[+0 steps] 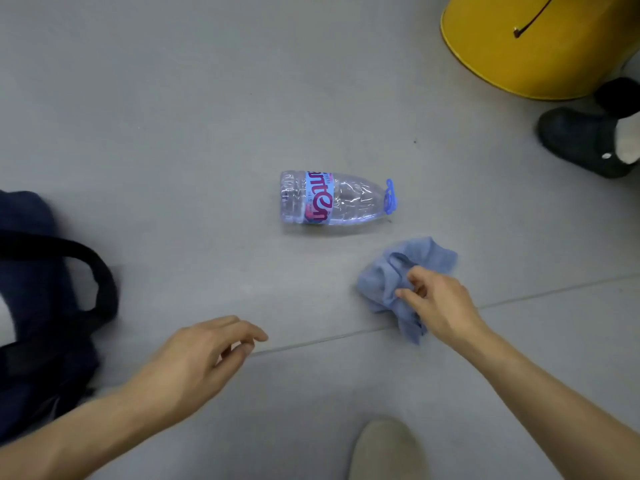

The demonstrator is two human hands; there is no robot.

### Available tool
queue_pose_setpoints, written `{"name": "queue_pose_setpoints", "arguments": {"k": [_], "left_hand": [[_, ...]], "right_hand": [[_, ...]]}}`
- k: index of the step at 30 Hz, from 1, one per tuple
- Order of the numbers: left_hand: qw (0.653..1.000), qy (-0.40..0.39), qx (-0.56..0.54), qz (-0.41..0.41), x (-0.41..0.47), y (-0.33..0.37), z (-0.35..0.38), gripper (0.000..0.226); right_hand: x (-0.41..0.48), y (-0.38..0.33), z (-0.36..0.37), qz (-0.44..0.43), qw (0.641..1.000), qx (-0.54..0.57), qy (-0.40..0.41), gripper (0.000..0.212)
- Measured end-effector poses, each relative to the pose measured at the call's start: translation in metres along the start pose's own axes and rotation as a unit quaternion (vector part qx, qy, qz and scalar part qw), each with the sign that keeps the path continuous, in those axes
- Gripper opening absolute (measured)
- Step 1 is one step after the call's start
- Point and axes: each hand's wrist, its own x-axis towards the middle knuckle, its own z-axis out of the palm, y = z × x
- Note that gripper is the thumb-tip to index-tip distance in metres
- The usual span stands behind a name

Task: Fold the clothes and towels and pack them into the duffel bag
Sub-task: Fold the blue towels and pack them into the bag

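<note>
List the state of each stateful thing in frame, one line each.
cloth: crumpled, not folded, pinched by the right hand
right hand: pinches the cloth
left hand: fingers relaxed, holds nothing
bottle: lying on its side, capped, apart from the cloth
bag: partly out of frame; cannot tell whether it is open or zipped

Crumpled blue towel (407, 271) on floor

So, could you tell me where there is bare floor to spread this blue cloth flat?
Bare floor lies between the duffel bag and the bottle, and beyond the bottle. Crowded at far right: yellow bin, dark shoe.
</note>
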Motion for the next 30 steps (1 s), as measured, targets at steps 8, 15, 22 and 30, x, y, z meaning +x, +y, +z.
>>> {"name": "queue_pose_setpoints", "arguments": {"k": [8,15,22,30], "left_hand": [[0.996,0.013,-0.082,-0.038,-0.021,0.064,-0.09,0.038],[0.991,0.002,-0.116,-0.061,-0.068,0.099,-0.188,0.026],[0.977,0.188,-0.047,-0.095,-0.118,0.116,-0.235,0.022],[0.975,0.196,-0.079,-0.075,-0.15,0.103,-0.249,0.021]], "right_hand": [[-0.079,-0.172,-0.032,-0.247,0.965,0.074,-0.038,0.038],[-0.124,-0.272,-0.092,-0.235,0.934,0.227,-0.148,0.054],[-0.159,-0.337,-0.138,-0.261,0.905,0.255,-0.219,0.053],[-0.18,-0.34,-0.12,-0.241,0.891,0.285,-0.257,0.045]]}}
